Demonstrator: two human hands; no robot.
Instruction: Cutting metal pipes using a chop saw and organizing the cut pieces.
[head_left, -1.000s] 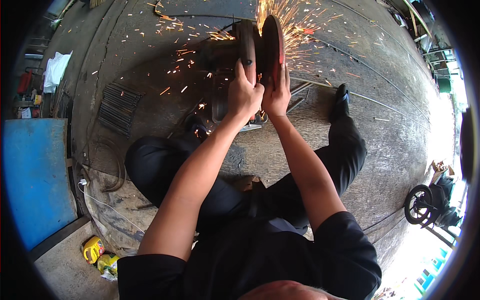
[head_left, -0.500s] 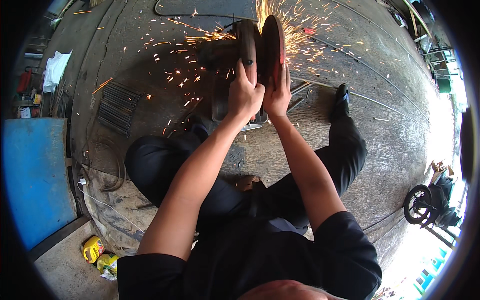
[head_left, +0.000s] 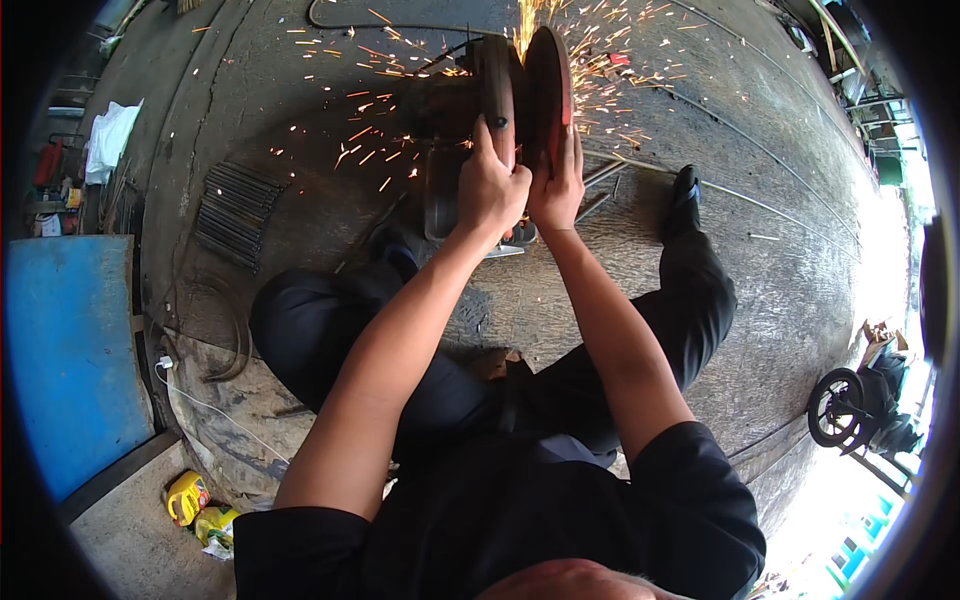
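Observation:
A cut-off saw (head_left: pixel 500 85) stands on the floor in front of me, throwing orange sparks from its far side. My left hand (head_left: pixel 490 190) is closed round the near end of its dark curved handle, index finger stretched along it. Beside it, my right hand (head_left: pixel 558 192) lies with straight fingers against the lower edge of the round reddish guard (head_left: pixel 548 95), touching it. The two hands almost meet. Hidden behind the guard and motor are the cutting point and whatever is being cut. Under my hands part of the saw's base (head_left: pixel 440 200) shows.
Several dark cut rods (head_left: pixel 238 215) lie in a row to the left. Long thin bars (head_left: pixel 700 185) and a cable (head_left: pixel 400 27) cross the floor. A blue panel (head_left: pixel 75 350) stands at left, near a yellow container (head_left: pixel 186 497). A wheel (head_left: pixel 837 408) shows at right.
The spark spray is somewhat thinner and its pattern differs. The saw's handle and guard have shifted very slightly; both hands keep their places on them.

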